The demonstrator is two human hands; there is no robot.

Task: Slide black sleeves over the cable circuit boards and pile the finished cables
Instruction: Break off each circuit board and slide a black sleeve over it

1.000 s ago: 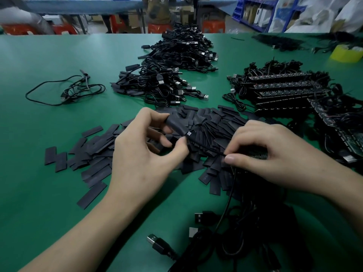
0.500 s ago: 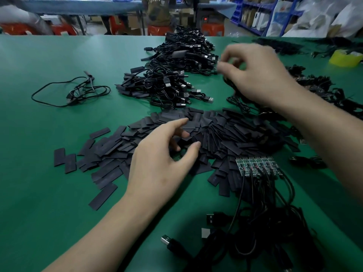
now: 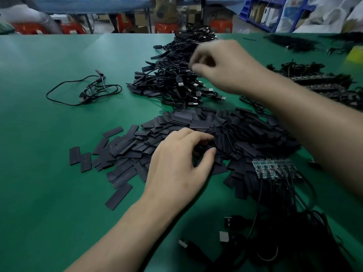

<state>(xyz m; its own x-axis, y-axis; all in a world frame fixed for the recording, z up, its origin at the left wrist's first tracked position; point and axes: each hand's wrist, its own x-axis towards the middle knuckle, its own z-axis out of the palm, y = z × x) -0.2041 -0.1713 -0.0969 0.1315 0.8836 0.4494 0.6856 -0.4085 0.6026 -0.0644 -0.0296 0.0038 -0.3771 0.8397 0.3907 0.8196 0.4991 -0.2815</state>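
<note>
Sleeves (image 3: 245, 132), flat and black, lie in a wide loose heap across the middle of the green bench (image 3: 49, 173), with a few strays at its left edge. The left hand (image 3: 176, 165) rests palm down on the near side of this heap. Its fingers (image 3: 202, 137) are curled onto the sleeves, forefinger and thumb a little apart with sleeves between them, but whether one is actually pinched cannot be told.

The right hand (image 3: 227, 67) hangs over the pile of finished cables (image 3: 172, 83), which lies beyond the sleeves and runs toward the far edge of the bench, with USB plugs (image 3: 222, 98) sticking out on its right side. This hand is blurred. Its fingers are curled with the thumb close beneath them, and it cannot be told whether they hold anything.

Just right of the left hand, at the near edge of the heap, a row of small green circuit boards (image 3: 273, 167) lies side by side on the sleeves. The boards are bare, and thin black leads run from them into the tangle of cables (image 3: 294, 242) at the near right corner.

A single loose cable (image 3: 84, 91) lies coiled well to the left of the finished pile. More boards with cables (image 3: 318, 83) sit stacked at the far right, beyond the right forearm. Red stools (image 3: 166, 27) stand past the bench.
</note>
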